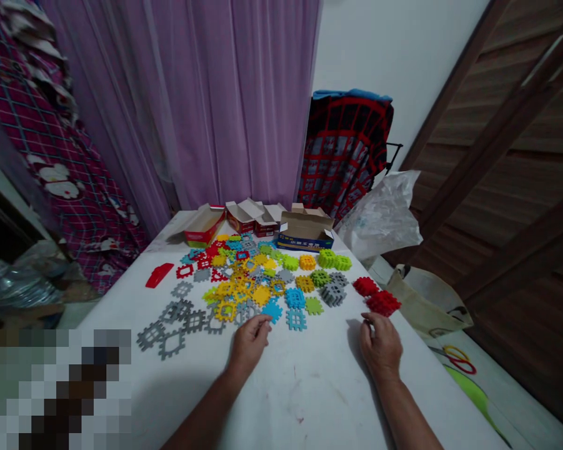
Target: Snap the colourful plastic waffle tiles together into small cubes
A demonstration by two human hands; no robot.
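Observation:
My left hand (pixel 250 340) is over the table's near middle, fingers curled together. Its fingertips reach the edge of a solid blue notched tile (pixel 272 309); whether they grip it I cannot tell. To the right, my right hand (pixel 382 347) rests with curled fingers and no piece showing in them. Just beyond it lie stacked red notched tiles (pixel 383 302) and a smaller red stack (pixel 365 286). Between the hands are a light-blue frame tile (pixel 296 320), a blue stack (pixel 295 298), a green tile (pixel 314 305) and a grey stack (pixel 332 294).
A mixed heap of tiles (pixel 234 284) covers the middle, with grey frames (pixel 172 344) at left. A red piece (pixel 159 275) lies apart. Open cartons, including a blue one (pixel 304 240), line the far edge. A plastic bag (pixel 379 215) and scissors (pixel 459 359) are at right.

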